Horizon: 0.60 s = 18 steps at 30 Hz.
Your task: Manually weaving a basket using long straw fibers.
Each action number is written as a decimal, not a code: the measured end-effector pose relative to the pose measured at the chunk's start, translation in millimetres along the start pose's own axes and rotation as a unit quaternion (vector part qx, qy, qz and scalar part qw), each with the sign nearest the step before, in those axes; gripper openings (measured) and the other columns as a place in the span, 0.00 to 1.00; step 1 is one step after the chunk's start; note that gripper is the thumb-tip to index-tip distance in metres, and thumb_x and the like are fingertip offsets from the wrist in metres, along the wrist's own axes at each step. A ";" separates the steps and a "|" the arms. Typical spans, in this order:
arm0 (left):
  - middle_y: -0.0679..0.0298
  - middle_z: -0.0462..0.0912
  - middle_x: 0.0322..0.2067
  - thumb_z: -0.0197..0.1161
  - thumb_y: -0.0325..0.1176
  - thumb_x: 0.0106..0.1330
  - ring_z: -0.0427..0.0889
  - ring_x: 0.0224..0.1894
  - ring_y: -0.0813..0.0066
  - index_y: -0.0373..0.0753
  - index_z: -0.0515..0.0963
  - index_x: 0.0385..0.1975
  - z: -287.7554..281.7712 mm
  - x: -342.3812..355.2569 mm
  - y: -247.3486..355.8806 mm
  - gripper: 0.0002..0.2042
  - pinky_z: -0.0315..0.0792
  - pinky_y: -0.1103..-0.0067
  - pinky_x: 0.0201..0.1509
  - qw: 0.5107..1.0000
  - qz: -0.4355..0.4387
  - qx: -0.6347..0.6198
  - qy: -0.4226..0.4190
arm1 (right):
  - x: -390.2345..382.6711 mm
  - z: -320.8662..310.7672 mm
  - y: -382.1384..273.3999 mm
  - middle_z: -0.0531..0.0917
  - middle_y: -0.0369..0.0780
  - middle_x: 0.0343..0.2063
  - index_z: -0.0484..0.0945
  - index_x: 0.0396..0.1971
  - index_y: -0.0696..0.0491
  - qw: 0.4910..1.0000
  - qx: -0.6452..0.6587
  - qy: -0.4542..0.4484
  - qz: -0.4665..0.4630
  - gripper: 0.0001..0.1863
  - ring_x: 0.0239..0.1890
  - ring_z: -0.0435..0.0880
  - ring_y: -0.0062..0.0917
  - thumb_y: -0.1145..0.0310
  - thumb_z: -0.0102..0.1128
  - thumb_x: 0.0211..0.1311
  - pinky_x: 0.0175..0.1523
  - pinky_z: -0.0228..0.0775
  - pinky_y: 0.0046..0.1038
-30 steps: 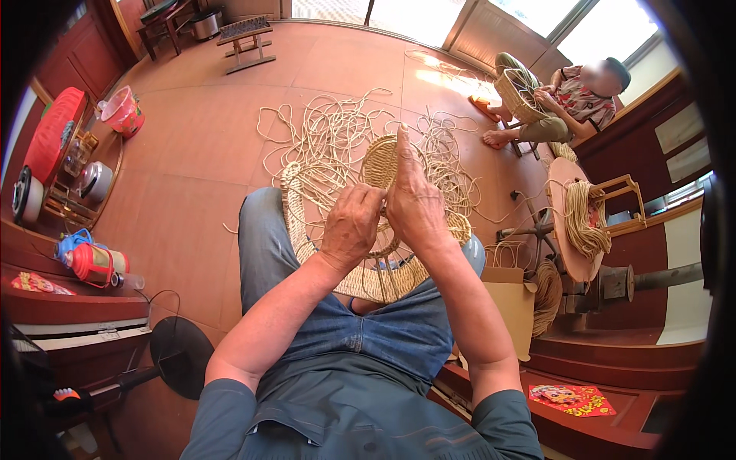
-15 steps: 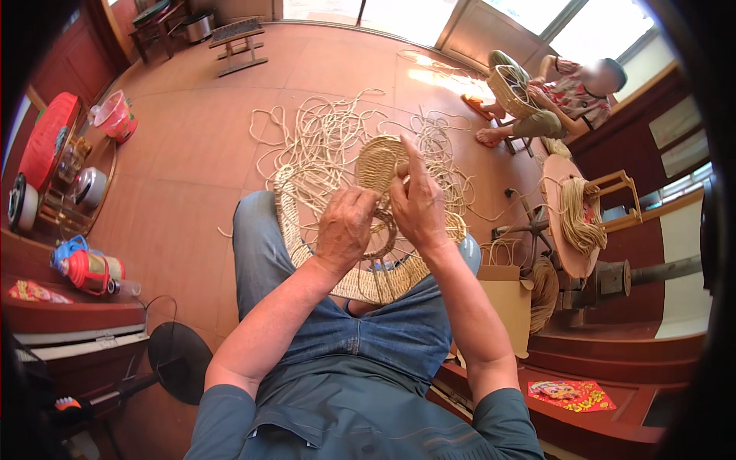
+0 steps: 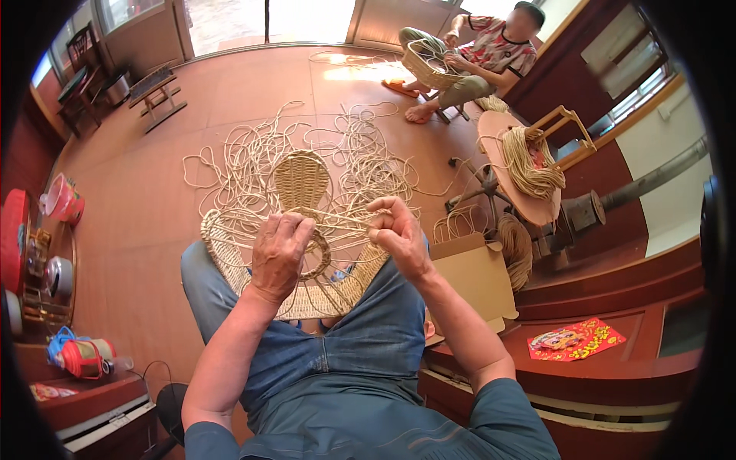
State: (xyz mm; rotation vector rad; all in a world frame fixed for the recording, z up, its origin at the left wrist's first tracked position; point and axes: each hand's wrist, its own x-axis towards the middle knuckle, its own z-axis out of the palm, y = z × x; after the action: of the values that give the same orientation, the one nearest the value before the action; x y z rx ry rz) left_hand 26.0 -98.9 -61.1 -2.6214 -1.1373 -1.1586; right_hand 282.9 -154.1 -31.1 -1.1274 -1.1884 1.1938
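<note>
On my lap lies a woven straw-coloured piece with a wide curved band (image 3: pixel 310 303), a small braided ring (image 3: pixel 322 259) in its middle and an upright oval panel (image 3: pixel 302 181) at the far side. My left hand (image 3: pixel 280 254) is closed on the weave where the ring meets the panel; its fingertips are partly hidden. To the right, my right hand (image 3: pixel 402 239) pinches a cord (image 3: pixel 346 220) stretched between the two hands. Long loose cords (image 3: pixel 257 157) spread out beyond the piece onto the floor.
A person (image 3: pixel 491 50) sits at the far right with a woven basket (image 3: pixel 429 67). Right of me stand an open cardboard box (image 3: pixel 471 280), a pink board (image 3: pixel 506 138) bearing a cord hank (image 3: pixel 534 165), and a metal pipe (image 3: pixel 652 180). A low stool (image 3: pixel 157 88) is far left.
My right hand has drawn away from my left toward the right, its raised index finger now curled into a pinch, with cord stretched between. The whole view has turned to the right.
</note>
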 end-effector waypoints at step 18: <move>0.58 0.79 0.31 0.66 0.30 0.69 0.82 0.37 0.55 0.40 0.76 0.33 19.5 22.6 15.5 0.06 0.76 0.61 0.42 0.995 -0.093 -0.023 -0.011 | 36.4 5.9 -33.2 0.86 0.47 0.53 0.76 0.56 0.55 0.874 -0.370 0.206 -0.239 0.19 0.43 0.91 0.37 0.78 0.67 0.67 0.47 0.86 0.34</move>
State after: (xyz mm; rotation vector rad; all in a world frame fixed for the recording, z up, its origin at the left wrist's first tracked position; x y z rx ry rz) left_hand 58.1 -90.1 -56.7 -2.6137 -1.4005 -1.2024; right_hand 279.1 -119.6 4.4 -1.4258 -1.5033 0.0694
